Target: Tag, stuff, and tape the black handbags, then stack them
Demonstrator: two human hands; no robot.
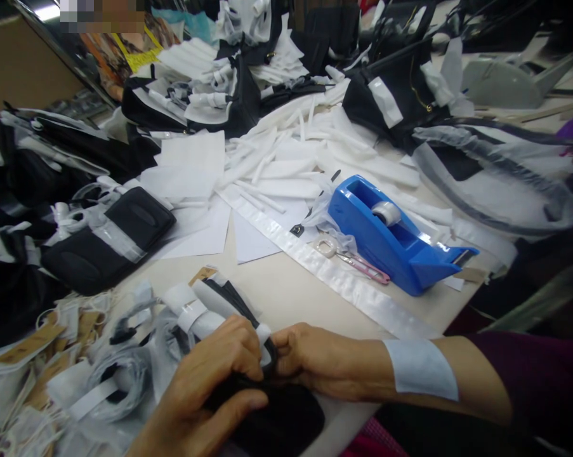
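Note:
A small black bag (286, 419) lies at the table's near edge, partly hidden by both hands. My left hand (214, 374) curls its fingers over the bag's upper edge, with the thumb stretched along the near side. On the other side, the bent fingers of my right hand (305, 355) grip the same edge close to the left fingertips. White padding (191, 308) and a dark strap (229, 298) stick up just behind the left hand. What lies between the fingertips is hidden. A pale blue patch (422, 369) covers part of my right forearm.
A blue tape dispenser (386, 241) stands right of centre, beside pink-handled scissors (362, 263) and a long white strip (315, 260). Wrapped coils (119, 381) and tags crowd the left. White foam pieces (286, 165) and black bags (191, 101) fill the back, where a person stands.

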